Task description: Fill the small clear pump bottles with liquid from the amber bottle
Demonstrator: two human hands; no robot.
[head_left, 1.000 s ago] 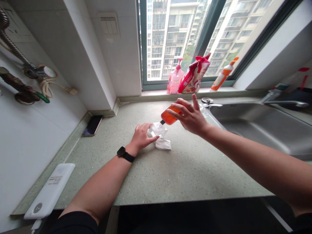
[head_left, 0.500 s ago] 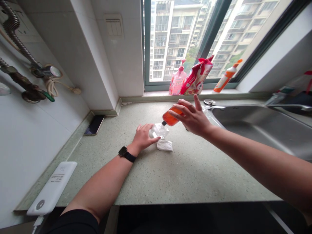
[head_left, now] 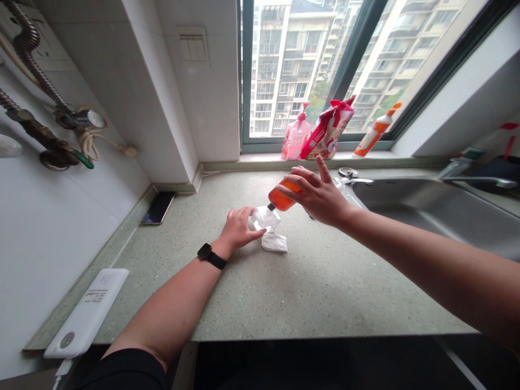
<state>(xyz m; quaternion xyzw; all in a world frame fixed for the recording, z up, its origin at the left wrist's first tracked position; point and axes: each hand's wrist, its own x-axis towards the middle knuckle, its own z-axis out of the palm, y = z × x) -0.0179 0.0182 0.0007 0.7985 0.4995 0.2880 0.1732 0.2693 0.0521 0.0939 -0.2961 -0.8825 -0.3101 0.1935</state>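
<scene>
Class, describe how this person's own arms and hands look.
The left hand and right hand are ungloved. The left wrist wears a squarish black smartwatch on a black band; a black sleeve shows higher up. The right wrist has no watch.

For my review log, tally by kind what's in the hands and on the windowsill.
Bottles: 3 (orange bottle, right hand; pump bottle and orange-capped bottle, windowsill)
Bags: 1 (red bag, windowsill)
Containers: 1 (clear container, left hand)
Total: 5
</scene>
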